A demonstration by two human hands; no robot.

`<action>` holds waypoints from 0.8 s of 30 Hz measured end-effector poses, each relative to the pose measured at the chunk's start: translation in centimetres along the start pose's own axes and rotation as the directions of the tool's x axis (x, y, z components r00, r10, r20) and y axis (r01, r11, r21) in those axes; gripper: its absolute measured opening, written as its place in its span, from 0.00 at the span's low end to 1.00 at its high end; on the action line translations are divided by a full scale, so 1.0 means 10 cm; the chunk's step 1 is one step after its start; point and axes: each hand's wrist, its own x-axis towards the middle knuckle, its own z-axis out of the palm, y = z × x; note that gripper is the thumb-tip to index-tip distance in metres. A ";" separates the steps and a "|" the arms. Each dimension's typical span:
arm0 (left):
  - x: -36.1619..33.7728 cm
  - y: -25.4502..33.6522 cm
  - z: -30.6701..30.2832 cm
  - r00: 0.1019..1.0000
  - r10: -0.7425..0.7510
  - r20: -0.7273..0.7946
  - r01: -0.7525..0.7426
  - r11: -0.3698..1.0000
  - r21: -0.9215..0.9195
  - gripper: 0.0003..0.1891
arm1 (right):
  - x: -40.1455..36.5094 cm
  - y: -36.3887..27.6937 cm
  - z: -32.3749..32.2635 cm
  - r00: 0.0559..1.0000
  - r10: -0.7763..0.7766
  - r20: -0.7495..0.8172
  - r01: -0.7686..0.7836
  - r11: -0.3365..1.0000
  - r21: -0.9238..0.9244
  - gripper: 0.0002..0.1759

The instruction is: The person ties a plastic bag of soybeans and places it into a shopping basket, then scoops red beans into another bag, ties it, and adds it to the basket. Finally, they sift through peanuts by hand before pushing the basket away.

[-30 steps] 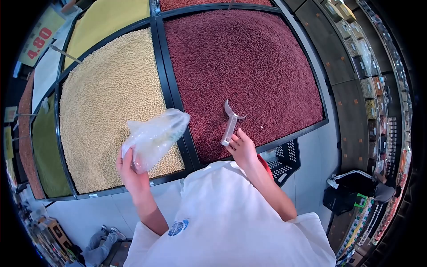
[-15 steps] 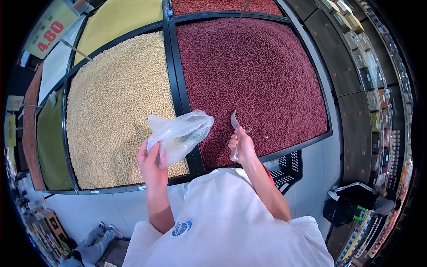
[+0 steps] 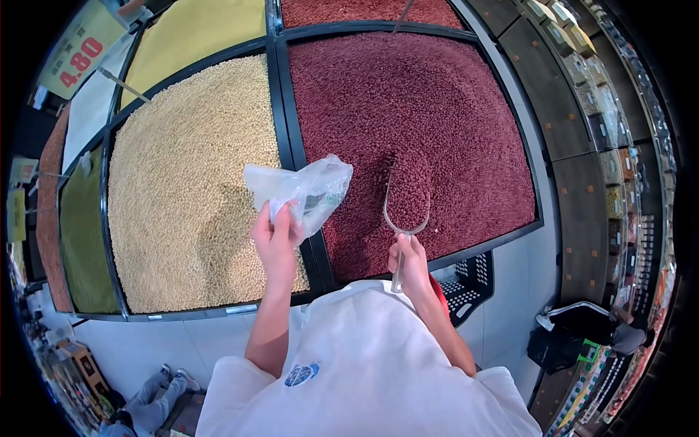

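**Scoop loaded in the red beans, bag held over the divider**

My right hand (image 3: 409, 262) is closed around the handle of the clear scoop (image 3: 406, 198), knuckles just above the front rim (image 3: 484, 244) of the bin. The scoop points away from my body, its bowl lying in the red beans (image 3: 437, 95) and carrying a load of them. It sits in the near part of that bin, only a little way in from the front rim. Ahead of it and to its right the bean surface runs wide and unbroken to the far walls.

My left hand (image 3: 277, 244) is pinched shut on the plastic bag (image 3: 306, 186), gripping its lower part with the fingers curled up around it. The bag is crumpled and see-through; I cannot tell whether its mouth is open. It hangs in the air over the black divider (image 3: 285, 116), partly above the red beans and partly above the soybeans (image 3: 182, 146) in the bin to the left. Bag and scoop are near each other but apart, with a clear strip of red beans between them.

Further left lies a bin of green grain (image 3: 81, 233), and beyond the soybeans one of yellow grain (image 3: 196, 29), with a price sign (image 3: 76, 49) reading 4.80 at the far left. Below the front rim, by my right elbow, a black crate (image 3: 470, 280) stands on the floor. Shelves (image 3: 604, 124) of packaged goods line the aisle on the right.
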 end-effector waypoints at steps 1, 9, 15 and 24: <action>0.05 -0.07 0.04 0.999 0.025 0.042 -0.026 0.999 0.042 0.07 | -0.01 -0.01 -0.01 1.000 -0.009 0.002 0.009 1.000 -0.014 0.11; 0.48 -0.79 0.52 0.930 0.177 0.322 -0.257 0.939 0.228 0.13 | -0.17 -0.09 0.00 0.999 -0.024 0.048 0.028 0.995 -0.100 0.10; 0.46 -0.99 0.68 0.883 0.203 0.424 -0.350 0.886 0.304 0.18 | -0.21 -0.06 0.01 0.995 0.029 0.095 -0.017 0.992 -0.126 0.09; 0.28 -0.81 0.72 0.700 0.174 0.693 -0.560 0.736 0.380 0.13 | -0.15 -0.02 0.04 0.992 0.050 0.119 -0.033 0.989 -0.143 0.09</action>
